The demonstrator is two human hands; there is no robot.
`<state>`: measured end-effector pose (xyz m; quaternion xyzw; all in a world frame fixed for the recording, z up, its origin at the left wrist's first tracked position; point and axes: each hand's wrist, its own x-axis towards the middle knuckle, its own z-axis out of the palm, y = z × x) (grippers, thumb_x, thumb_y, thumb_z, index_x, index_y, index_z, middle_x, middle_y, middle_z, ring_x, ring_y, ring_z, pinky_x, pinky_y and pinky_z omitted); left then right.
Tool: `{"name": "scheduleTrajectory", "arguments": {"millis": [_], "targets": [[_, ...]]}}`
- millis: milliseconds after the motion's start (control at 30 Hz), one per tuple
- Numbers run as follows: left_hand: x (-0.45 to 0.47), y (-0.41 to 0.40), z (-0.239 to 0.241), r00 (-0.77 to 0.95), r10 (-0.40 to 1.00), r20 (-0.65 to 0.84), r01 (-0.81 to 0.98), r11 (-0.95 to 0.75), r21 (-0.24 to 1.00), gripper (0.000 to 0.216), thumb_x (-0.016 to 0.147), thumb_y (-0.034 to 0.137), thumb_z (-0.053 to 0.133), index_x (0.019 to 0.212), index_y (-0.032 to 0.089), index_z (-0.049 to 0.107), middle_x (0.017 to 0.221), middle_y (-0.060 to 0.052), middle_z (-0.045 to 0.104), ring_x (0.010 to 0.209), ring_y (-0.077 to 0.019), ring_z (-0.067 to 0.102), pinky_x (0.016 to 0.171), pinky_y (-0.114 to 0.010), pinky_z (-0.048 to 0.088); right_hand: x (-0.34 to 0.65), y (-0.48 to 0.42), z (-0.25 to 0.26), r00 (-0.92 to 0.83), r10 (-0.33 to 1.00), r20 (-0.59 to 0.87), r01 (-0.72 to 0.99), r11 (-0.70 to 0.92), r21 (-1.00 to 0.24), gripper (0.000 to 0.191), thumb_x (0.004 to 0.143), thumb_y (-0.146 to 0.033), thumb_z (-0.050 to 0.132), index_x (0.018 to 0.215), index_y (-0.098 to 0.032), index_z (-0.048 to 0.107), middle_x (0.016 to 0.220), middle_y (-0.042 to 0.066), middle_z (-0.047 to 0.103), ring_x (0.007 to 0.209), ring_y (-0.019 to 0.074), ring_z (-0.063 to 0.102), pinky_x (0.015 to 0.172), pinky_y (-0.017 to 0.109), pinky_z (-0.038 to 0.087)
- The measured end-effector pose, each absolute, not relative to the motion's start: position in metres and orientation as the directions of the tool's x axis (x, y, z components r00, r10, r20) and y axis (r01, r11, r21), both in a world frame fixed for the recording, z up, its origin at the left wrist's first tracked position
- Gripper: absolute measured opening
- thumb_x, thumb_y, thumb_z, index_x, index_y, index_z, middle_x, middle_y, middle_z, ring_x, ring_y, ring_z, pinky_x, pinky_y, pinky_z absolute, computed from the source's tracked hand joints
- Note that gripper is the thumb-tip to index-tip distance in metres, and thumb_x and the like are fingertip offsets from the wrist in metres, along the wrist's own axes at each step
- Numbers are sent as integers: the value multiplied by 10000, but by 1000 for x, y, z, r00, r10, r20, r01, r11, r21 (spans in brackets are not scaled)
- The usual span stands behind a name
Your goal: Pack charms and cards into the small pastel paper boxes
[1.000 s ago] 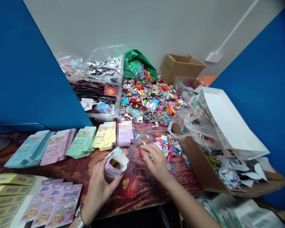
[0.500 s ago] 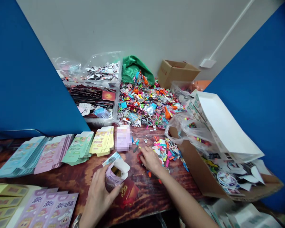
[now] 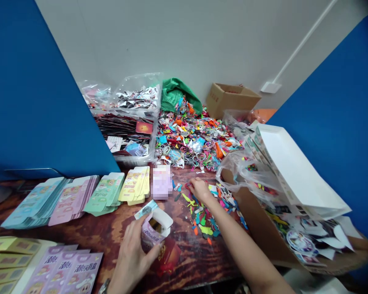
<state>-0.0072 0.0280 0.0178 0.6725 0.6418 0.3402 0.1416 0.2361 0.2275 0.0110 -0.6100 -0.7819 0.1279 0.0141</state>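
My left hand (image 3: 131, 251) is wrapped round a small purple carton (image 3: 150, 237) that stands tilted with its top flaps open and something gold-brown inside. A blue printed card (image 3: 146, 209) sticks up at the carton's back edge. Beneath the carton lies a red packet (image 3: 171, 255) with gold print. My right hand (image 3: 200, 190) is over the far side of a loose spread of small colourful plastic trinkets (image 3: 205, 224). Its fingers are bent together at a small dark-red item, too small to name. Just left of them lies a small white clip-like piece (image 3: 178, 186).
Flat cartons in blue (image 3: 38, 200), pink (image 3: 72, 198), green (image 3: 106, 192) and yellow (image 3: 135, 184) line the left. Purple cartons (image 3: 82, 273) lie in front. Behind are a clear bin of cards (image 3: 155, 141) and a trinket heap (image 3: 190, 139). A cardboard box (image 3: 251, 228) stands right.
My right hand has moved away from me and slightly right, uncovering more of the trinkets. My left hand still holds the carton. The whole view has shifted a little.
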Motion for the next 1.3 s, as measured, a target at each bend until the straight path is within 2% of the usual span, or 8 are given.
{"name": "scheduleTrajectory", "arguments": {"millis": [200, 333, 500, 667, 733, 933, 1133, 1300], "targets": [[-3, 35, 16, -67, 959, 274, 749, -133, 649, 629, 724, 349, 706, 1282, 210, 453, 1147, -107, 631, 1039, -281, 632, 855, -417, 538, 240, 230, 12, -271, 947, -172, 950, 233, -209, 174, 892, -224, 539, 1002, -145, 649, 1045, 129, 631, 921, 207, 610, 764, 272, 389], [2, 38, 14, -74, 967, 242, 742, -108, 661, 621, 732, 369, 703, 1273, 191, 453, 1175, -122, 620, 1084, -290, 614, 893, -439, 525, 245, 233, 23, -335, 922, -194, 917, 272, -290, 98, 848, -201, 597, 877, -142, 669, 858, 73, 670, 850, 184, 611, 719, 243, 375], [4, 39, 11, -106, 978, 180, 710, -52, 702, 624, 732, 374, 706, 1273, 184, 460, 1186, -127, 617, 1107, -295, 603, 925, -464, 507, 243, 221, 58, -456, 861, -223, 826, 317, -465, 168, 869, -308, 592, 859, -158, 667, 685, -1, 660, 621, 126, 586, 565, 201, 361], [8, 44, 6, -132, 979, 158, 659, -33, 752, 600, 724, 349, 711, 1251, 177, 482, 1166, -118, 624, 1087, -281, 609, 941, -463, 496, 220, 190, 106, -623, 771, -130, 574, 338, -745, 206, 875, -357, 581, 950, -177, 647, 735, -3, 670, 622, 122, 604, 549, 197, 406], [11, 45, 7, -131, 981, 144, 656, -23, 755, 595, 725, 336, 704, 1251, 169, 483, 1153, -120, 626, 1081, -283, 609, 941, -471, 493, 206, 175, 116, -680, 730, -66, 480, 375, -793, 175, 879, -336, 587, 943, -187, 652, 740, -5, 666, 630, 121, 602, 565, 201, 417], [11, 42, 10, -131, 985, 116, 662, 0, 750, 637, 720, 326, 692, 1288, 152, 465, 1198, -136, 606, 1117, -286, 584, 966, -471, 476, 172, 144, 102, -766, 641, 49, 510, 652, -561, 49, 856, -187, 622, 892, -185, 656, 838, 33, 661, 799, 157, 606, 704, 234, 428], [10, 37, 10, -153, 982, 111, 671, 20, 741, 669, 700, 275, 684, 1310, 154, 440, 1206, -140, 595, 1119, -287, 578, 968, -470, 474, 173, 145, 89, -729, 684, 27, 587, 645, -490, 83, 863, -163, 589, 918, -189, 644, 876, 41, 648, 818, 170, 602, 718, 246, 423], [12, 36, 9, -138, 985, 101, 694, 24, 719, 673, 712, 284, 674, 1321, 147, 422, 1204, -150, 587, 1124, -297, 568, 965, -484, 473, 175, 145, 93, -730, 683, 35, 576, 641, -508, 49, 873, -176, 591, 892, -187, 635, 868, 39, 644, 816, 166, 593, 703, 240, 412]]}}
